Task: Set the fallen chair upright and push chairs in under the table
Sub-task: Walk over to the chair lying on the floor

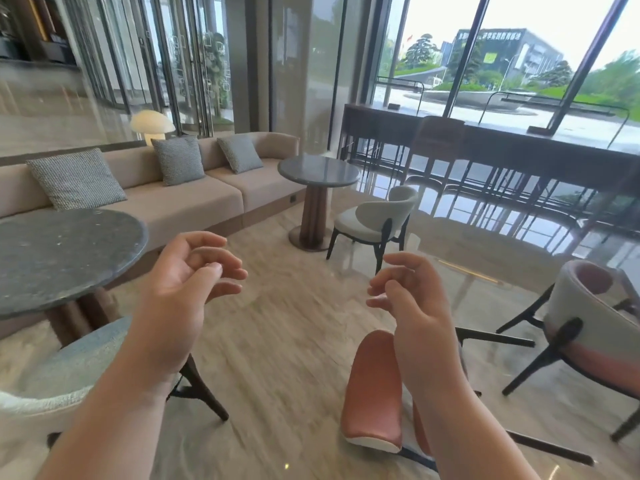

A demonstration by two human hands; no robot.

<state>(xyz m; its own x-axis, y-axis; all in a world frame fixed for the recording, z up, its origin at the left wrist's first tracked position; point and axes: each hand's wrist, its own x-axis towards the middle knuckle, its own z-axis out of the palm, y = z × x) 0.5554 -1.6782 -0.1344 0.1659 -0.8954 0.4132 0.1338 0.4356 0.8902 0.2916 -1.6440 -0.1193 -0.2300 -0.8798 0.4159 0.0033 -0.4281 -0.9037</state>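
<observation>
A pink-cushioned chair [372,389] lies fallen on the marble floor at the lower middle, its dark legs pointing right. My right hand [408,299] hovers above it, fingers loosely curled, holding nothing. My left hand [187,271] is raised beside it, also empty with fingers apart. A round grey table [59,258] stands at the left, with a pale blue chair [79,368] near it under my left forearm. Another pink and white chair [588,327] stands upright at the right. A second round table [318,171] stands farther back with a white chair [377,216] beside it.
A long beige sofa [180,199] with several cushions runs along the back left, a mushroom lamp [152,124] behind it. A dark counter [485,143] with stools lines the window at the back right. Bare marble floor lies between the tables.
</observation>
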